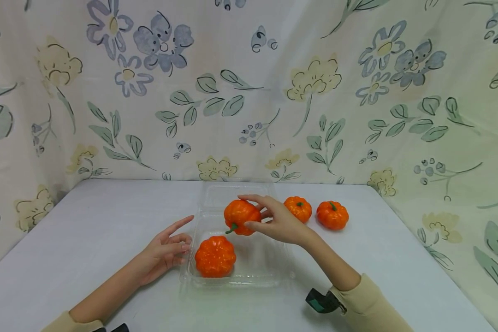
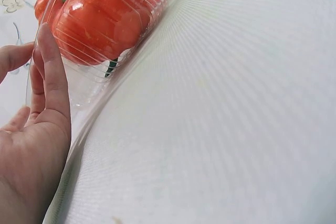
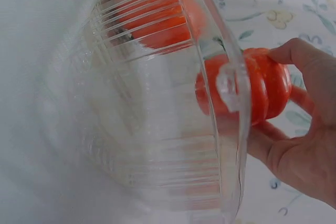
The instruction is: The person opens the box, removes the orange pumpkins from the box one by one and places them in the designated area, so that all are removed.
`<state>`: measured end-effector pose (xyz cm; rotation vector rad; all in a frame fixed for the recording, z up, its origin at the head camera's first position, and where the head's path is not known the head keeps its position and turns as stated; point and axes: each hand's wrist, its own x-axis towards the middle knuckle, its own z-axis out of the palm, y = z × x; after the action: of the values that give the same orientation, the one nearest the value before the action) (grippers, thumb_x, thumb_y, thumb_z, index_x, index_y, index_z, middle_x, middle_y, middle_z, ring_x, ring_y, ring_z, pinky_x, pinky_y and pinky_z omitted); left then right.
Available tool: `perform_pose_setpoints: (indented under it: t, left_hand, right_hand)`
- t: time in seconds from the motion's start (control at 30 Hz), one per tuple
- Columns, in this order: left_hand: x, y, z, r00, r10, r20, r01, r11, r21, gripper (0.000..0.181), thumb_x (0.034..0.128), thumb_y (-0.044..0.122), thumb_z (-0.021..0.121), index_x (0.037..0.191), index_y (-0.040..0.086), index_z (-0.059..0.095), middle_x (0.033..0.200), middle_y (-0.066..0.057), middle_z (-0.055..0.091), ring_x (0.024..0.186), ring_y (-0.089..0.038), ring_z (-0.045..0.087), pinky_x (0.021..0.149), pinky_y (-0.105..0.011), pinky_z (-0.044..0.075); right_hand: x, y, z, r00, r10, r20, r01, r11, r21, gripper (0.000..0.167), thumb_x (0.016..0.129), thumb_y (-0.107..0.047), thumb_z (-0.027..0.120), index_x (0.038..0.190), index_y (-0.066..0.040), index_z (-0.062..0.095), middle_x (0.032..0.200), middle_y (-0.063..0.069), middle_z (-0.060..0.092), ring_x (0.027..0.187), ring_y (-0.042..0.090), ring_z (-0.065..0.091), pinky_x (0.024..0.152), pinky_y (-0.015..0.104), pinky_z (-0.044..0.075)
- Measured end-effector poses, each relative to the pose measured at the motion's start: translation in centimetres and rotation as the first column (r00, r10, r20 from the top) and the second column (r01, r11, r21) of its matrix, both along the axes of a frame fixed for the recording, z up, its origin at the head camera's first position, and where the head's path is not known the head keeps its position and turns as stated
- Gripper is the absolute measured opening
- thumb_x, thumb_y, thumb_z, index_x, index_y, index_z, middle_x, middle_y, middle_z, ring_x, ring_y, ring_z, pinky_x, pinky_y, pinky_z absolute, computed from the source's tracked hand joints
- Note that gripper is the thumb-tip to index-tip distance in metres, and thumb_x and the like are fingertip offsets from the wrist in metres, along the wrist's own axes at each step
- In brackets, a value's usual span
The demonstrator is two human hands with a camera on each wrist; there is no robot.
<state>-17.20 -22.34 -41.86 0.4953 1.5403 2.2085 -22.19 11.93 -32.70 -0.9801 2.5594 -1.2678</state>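
Observation:
My right hand grips a small orange pumpkin with a green stem, holding it tilted over the clear plastic container. In the right wrist view the held pumpkin shows partly through the container's wall. A second pumpkin lies inside at the container's front left, its stem pointing down in the left wrist view. Beside the left wall is my left hand, its index finger extended and the other fingers loosely bent. Whether its fingertips touch the wall I cannot tell.
Two more orange pumpkins, one nearer and one farther right, stand on the white table to the container's right. The container's clear lid lies folded open at the back. A flowered curtain hangs behind the table.

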Motion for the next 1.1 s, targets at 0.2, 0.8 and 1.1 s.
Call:
perform_pose_setpoints:
  t: [0.2, 0.8, 1.1]
  left_hand:
    - [0.0, 0.0, -0.1, 1.000, -0.005, -0.006, 0.005, 1.000, 0.001, 0.063, 0.1073, -0.002, 0.050, 0.160, 0.032, 0.040, 0.105, 0.006, 0.062, 0.089, -0.005, 0.064, 0.079, -0.021, 0.060]
    - [0.0, 0.0, 0.0, 1.000, -0.001, -0.003, 0.001, 1.000, 0.000, 0.064, 0.1069, -0.002, 0.050, 0.161, 0.031, 0.039, 0.105, 0.006, 0.062, 0.089, -0.005, 0.065, 0.078, -0.020, 0.061]
    - [0.0, 0.0, 0.0, 1.000, 0.003, 0.001, -0.003, 1.000, -0.001, 0.063, 0.1071, -0.001, 0.051, 0.161, 0.031, 0.040, 0.105, 0.006, 0.063, 0.089, -0.005, 0.066, 0.079, -0.021, 0.061]
  right_hand:
    - [0.0, 0.4, -0.1, 0.999, -0.019, 0.038, 0.020, 0.999, -0.034, 0.056, 0.097, -0.022, 0.078, 0.149, -0.023, 0.055, 0.126, 0.011, 0.063, 0.104, 0.029, 0.070, 0.094, 0.043, 0.061]
    - [0.6, 1.6, -0.4, 0.979, 0.003, 0.204, 0.028, 0.989, -0.144, 0.055, 0.101, -0.016, 0.072, 0.145, -0.017, 0.041, 0.141, 0.023, 0.059, 0.112, 0.037, 0.070, 0.095, 0.048, 0.061]
    - [0.6, 2.4, -0.8, 0.973, 0.035, 0.228, 0.004, 0.985, -0.170, 0.060, 0.103, -0.015, 0.067, 0.156, -0.024, 0.039, 0.139, 0.020, 0.057, 0.114, 0.034, 0.070, 0.096, 0.045, 0.061]
